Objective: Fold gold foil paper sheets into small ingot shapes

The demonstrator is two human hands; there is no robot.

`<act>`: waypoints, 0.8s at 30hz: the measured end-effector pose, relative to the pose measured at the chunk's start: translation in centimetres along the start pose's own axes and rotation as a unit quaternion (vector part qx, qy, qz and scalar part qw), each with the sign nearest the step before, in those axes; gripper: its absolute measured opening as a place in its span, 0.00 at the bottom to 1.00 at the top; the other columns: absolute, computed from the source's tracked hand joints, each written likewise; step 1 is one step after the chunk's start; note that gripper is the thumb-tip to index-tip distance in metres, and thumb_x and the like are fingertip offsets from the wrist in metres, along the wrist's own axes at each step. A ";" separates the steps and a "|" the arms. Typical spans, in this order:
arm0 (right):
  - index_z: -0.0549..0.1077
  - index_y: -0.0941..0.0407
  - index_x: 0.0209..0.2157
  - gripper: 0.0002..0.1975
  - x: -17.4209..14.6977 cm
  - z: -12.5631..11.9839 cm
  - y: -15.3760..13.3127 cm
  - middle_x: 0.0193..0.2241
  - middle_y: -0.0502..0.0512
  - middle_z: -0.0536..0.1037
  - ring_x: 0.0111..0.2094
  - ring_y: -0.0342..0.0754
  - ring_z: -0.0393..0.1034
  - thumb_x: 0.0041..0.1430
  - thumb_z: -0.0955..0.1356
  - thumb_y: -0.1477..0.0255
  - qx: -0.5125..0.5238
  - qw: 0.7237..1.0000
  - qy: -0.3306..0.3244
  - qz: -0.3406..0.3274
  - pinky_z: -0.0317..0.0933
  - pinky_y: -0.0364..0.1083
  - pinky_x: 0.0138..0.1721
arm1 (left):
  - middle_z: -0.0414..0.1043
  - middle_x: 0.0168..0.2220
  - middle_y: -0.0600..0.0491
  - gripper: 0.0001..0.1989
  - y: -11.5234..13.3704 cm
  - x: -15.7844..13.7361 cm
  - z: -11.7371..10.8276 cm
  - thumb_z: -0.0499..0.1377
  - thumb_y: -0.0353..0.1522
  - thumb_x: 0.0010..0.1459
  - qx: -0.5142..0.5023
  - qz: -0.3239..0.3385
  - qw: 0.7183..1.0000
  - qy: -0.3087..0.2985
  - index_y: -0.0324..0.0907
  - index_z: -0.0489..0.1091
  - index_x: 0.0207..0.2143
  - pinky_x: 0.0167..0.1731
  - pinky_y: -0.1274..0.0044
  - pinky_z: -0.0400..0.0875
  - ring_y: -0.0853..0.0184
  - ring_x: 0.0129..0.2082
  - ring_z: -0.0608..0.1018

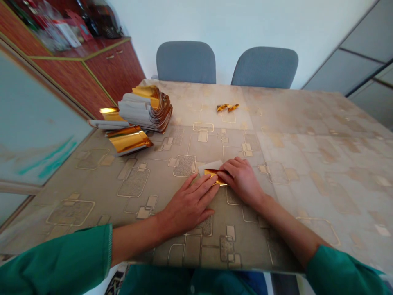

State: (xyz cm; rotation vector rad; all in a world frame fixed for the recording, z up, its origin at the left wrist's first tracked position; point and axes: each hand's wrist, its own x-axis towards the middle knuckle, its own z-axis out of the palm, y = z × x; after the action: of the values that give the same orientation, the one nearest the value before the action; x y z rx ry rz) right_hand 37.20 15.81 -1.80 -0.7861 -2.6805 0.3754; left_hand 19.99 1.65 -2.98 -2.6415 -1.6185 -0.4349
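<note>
Nearest the front edge of the patterned beige table, the left hand lies flat, palm down, fingers stretched, its fingertips pressing the small folded sheet of gold foil paper. Just beside it, the right hand rests with fingers curled onto the same sheet, pinning it near the table's middle. Farther off, toward the left edge, sits a curled stack of gold-and-white foil sheets. Two small folded gold pieces lie near the far edge, before two grey chairs.

Two chairs (grey), two folded gold pieces.
</note>
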 end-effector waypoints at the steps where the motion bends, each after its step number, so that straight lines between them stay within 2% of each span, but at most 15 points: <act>1: 0.73 0.55 0.32 0.11 0.4 -0.1 0.2 0.31 0.55 0.77 0.35 0.50 0.65 0.68 0.65 0.67 -0.003 1.000 -0.009 -0.010 0.51 0.49 0.37 | 0.58 0.65 0.40 0.31 0.1 0.0 0.1 0.57 0.41 0.65 0.000 -0.003 1.000 -0.002 0.35 0.55 0.64 0.64 0.57 0.51 0.52 0.65 0.61; 5: 0.74 0.54 0.31 0.10 1.8 0.2 0.9 0.30 0.53 0.77 0.36 0.50 0.64 0.66 0.67 0.67 -0.008 0.999 -0.022 -0.025 0.49 0.49 0.39 | 0.57 0.66 0.39 0.34 0.5 -0.2 0.3 0.56 0.44 0.65 -0.002 -0.021 1.000 -0.018 0.33 0.53 0.65 0.64 0.59 0.53 0.52 0.65 0.61; 9: 0.74 0.55 0.32 0.08 1.9 0.6 1.2 0.41 0.56 0.77 0.42 0.52 0.64 0.65 0.68 0.66 0.021 0.998 -0.002 -0.062 0.51 0.49 0.42 | 0.58 0.65 0.38 0.33 0.2 -0.4 0.5 0.56 0.43 0.65 -0.018 -0.010 0.999 -0.034 0.32 0.54 0.64 0.63 0.62 0.55 0.53 0.65 0.62; 12: 0.73 0.56 0.30 0.10 1.1 0.3 1.0 0.36 0.55 0.77 0.39 0.50 0.64 0.66 0.67 0.67 0.018 0.997 -0.015 -0.072 0.53 0.49 0.43 | 0.59 0.65 0.40 0.30 -0.3 -0.4 0.5 0.55 0.43 0.66 -0.033 0.019 0.998 -0.044 0.34 0.56 0.63 0.64 0.62 0.54 0.54 0.65 0.62; 16: 0.72 0.56 0.29 0.10 0.1 0.2 0.7 0.33 0.54 0.76 0.38 0.50 0.63 0.64 0.69 0.68 0.026 0.999 0.016 -0.042 0.53 0.49 0.42 | 0.61 0.64 0.42 0.27 -0.5 -0.5 0.5 0.53 0.42 0.67 -0.043 0.042 0.997 -0.040 0.35 0.58 0.62 0.65 0.62 0.52 0.56 0.65 0.62; 24: 0.71 0.56 0.28 0.10 1.1 1.4 1.0 0.29 0.51 0.74 0.34 0.48 0.63 0.62 0.70 0.68 0.044 0.999 0.028 -0.014 0.51 0.47 0.38 | 0.61 0.63 0.41 0.30 -0.1 -0.5 0.4 0.54 0.43 0.66 -0.017 -0.004 0.999 -0.030 0.35 0.57 0.63 0.63 0.58 0.55 0.53 0.64 0.63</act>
State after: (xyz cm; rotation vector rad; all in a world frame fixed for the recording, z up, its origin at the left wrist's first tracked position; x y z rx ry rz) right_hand 36.29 17.01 -3.20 -0.7218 -2.6006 0.4543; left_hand 19.78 1.27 -3.50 -2.6991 -1.6546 -0.3909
